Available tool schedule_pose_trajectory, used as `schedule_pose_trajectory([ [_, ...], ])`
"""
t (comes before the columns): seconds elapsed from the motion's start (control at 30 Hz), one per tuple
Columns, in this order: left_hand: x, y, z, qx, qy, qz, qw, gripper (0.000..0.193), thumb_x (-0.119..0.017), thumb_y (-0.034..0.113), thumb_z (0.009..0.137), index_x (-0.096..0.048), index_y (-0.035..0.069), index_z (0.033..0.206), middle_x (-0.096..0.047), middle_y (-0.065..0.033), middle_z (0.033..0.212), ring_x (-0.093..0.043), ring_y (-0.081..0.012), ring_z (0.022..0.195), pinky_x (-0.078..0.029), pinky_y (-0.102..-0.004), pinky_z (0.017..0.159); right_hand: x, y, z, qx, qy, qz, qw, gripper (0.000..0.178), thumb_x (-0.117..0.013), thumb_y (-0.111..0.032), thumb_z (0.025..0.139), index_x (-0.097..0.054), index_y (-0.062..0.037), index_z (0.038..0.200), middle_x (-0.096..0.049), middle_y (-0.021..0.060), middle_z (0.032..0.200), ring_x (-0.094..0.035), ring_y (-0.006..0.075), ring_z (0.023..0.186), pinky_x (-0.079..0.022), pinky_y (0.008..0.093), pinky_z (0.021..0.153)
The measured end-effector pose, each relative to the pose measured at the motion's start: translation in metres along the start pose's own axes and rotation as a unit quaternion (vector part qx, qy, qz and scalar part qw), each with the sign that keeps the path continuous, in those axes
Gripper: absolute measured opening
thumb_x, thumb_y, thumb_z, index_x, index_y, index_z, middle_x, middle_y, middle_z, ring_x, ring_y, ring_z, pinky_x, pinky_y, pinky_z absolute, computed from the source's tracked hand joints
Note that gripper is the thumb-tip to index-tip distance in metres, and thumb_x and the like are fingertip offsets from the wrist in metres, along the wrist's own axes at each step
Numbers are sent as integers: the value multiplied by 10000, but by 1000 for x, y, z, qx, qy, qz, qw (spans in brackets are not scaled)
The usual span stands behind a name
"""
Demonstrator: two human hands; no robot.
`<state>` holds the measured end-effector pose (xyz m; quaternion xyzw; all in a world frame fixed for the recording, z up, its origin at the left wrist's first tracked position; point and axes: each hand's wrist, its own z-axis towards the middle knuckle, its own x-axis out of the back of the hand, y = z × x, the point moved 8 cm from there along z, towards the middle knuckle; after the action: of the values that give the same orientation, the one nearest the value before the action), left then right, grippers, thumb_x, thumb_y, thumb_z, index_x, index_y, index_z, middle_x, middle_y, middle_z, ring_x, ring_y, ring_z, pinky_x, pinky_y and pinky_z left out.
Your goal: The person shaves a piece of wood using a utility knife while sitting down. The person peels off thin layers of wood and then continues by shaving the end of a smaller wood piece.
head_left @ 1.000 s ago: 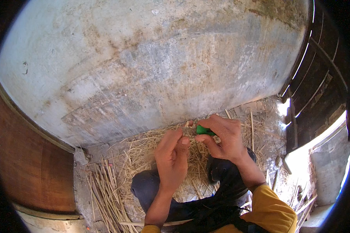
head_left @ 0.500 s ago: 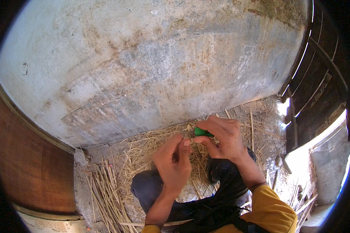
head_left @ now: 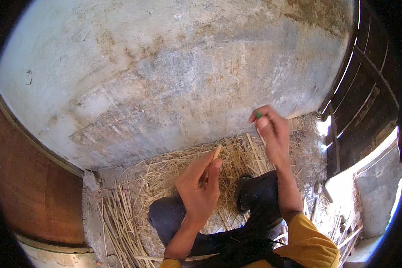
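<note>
My left hand (head_left: 198, 185) is closed, pinching a thin bamboo strip (head_left: 217, 152) whose pale tip sticks up past the thumb and forefinger. Most of that strip is hidden inside the hand. Up and to the right, before the wall, my right hand (head_left: 274, 134) is slightly blurred and wrapped round a small green handle (head_left: 259, 115). Only a bit of green shows between the fingers, and I cannot make out the rest of the tool. Both hands are raised above my knees, well apart from each other.
Curly pale shavings (head_left: 156, 181) cover the floor between my legs and the stained wall (head_left: 187, 89). A bundle of bamboo strips (head_left: 120, 219) lies at the left, near a brown wooden panel (head_left: 40, 178). Dark boards (head_left: 364, 85) stand at the right, with more sticks (head_left: 350, 236) below.
My right hand has moved up and right, away from the left hand, carrying the green handle. The left hand stays almost in place, and the strip's tip shows more now.
</note>
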<state>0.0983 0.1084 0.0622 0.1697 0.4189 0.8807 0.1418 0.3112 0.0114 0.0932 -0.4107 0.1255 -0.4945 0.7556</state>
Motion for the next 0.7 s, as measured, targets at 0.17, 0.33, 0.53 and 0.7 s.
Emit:
schedule_pose_trajectory([
  [0.17,5,7,3,-9,19,-15,1000,219,-753,35,927,-743,-18,1139,-677,-60,837,-499,-68,642,-377,-228,541,-43,-29,-25,201,-125,28,971,429,-700,-462,935,-675,-34,924,-577,56,686,-576,218,565,-420,324,540],
  [0.33,2,0,-2,-7,13,-64,998,192,-759,18,919,-705,-80,1075,-693,-101,871,-616,-88,700,-453,-223,588,-46,-45,-31,223,-171,-59,958,315,-827,-300,803,-698,-82,990,-660,64,805,-663,296,667,-492,369,565],
  [0.53,8,3,-4,-5,30,-58,998,171,-766,18,918,-710,-92,1036,-705,-98,854,-636,-94,724,-476,-228,602,-48,-46,-34,226,-154,-77,959,324,-836,-299,783,-704,-89,991,-663,54,805,-668,279,653,-494,366,554],
  [0.7,10,8,-2,-27,41,-8,999,180,-786,5,896,-722,-83,1038,-706,-91,850,-594,-80,708,-465,-220,604,-48,-45,-33,225,-150,-67,960,322,-838,-299,783,-709,-93,993,-667,50,808,-670,278,645,-494,368,546],
])
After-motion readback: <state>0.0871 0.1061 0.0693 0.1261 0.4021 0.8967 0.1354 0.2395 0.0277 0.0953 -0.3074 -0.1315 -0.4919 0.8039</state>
